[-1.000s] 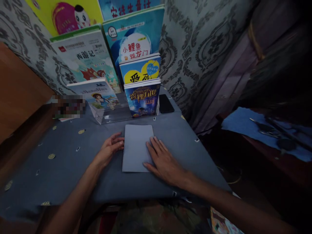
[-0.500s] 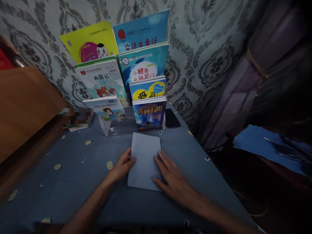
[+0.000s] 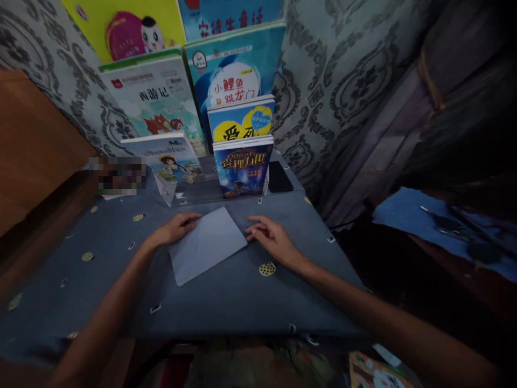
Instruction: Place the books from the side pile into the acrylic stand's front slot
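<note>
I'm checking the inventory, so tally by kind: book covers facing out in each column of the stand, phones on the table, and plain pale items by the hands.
Left-column book covers: 3
Right-column book covers: 4
Black phone: 1
Plain pale booklet or sheet: 1
Total: 9

The left hand [image 3: 175,228] touches 1 pale sheet [image 3: 210,246] (askew) on the tablecloth [image 3: 230,304].

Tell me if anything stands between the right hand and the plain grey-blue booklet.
Nothing visible does: the right hand has its fingertips by the right corner of the booklet, though contact is unclear. The left hand is at the upper-left edge, not between them.
</note>
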A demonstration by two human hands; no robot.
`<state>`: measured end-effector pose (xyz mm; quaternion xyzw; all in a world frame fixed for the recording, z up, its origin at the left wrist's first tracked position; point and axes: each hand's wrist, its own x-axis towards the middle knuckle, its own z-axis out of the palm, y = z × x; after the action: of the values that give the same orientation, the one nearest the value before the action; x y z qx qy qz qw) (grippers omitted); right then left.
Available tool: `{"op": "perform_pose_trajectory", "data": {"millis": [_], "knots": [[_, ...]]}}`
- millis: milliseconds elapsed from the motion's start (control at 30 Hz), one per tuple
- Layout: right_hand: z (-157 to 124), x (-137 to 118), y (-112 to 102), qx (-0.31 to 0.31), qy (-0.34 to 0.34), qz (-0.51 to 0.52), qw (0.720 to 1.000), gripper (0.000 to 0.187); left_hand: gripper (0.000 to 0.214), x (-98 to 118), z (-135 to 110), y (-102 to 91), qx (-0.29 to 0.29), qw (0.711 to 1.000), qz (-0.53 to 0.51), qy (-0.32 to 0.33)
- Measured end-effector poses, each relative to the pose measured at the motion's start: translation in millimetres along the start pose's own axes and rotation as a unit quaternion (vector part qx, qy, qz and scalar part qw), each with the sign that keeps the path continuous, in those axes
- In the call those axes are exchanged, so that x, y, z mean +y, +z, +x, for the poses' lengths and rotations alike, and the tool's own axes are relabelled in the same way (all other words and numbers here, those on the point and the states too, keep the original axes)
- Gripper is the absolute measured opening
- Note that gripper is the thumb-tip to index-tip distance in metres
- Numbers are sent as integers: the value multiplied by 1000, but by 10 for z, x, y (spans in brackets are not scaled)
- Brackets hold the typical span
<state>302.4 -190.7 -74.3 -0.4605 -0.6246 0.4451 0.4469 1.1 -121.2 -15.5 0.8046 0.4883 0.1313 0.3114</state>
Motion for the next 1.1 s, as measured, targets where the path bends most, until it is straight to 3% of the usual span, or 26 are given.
{"op": "perform_pose_trajectory", "data": {"millis": [100, 233, 367, 600, 867, 1100], "knots": [[65, -11, 24, -2, -5, -10, 1000, 31, 34, 282, -72, 162, 45, 981, 189, 12], [139, 42, 64, 11, -23, -25, 999, 30, 27, 728, -272, 613, 3, 968, 238, 80], [135, 64, 89, 18, -50, -39, 998, 31, 23, 849, -369, 884, 25, 947, 310, 83], [52, -18, 82, 6, -68, -63, 996, 32, 28, 721, -353, 940, 62, 923, 357, 133], [-2, -44, 45, -2, -78, -74, 994, 33, 32, 750, -363, 866, 59, 946, 299, 106], [-28, -92, 37, -10, -78, -90, 993, 34, 31, 775, -370, 912, 59, 953, 282, 90]]}}
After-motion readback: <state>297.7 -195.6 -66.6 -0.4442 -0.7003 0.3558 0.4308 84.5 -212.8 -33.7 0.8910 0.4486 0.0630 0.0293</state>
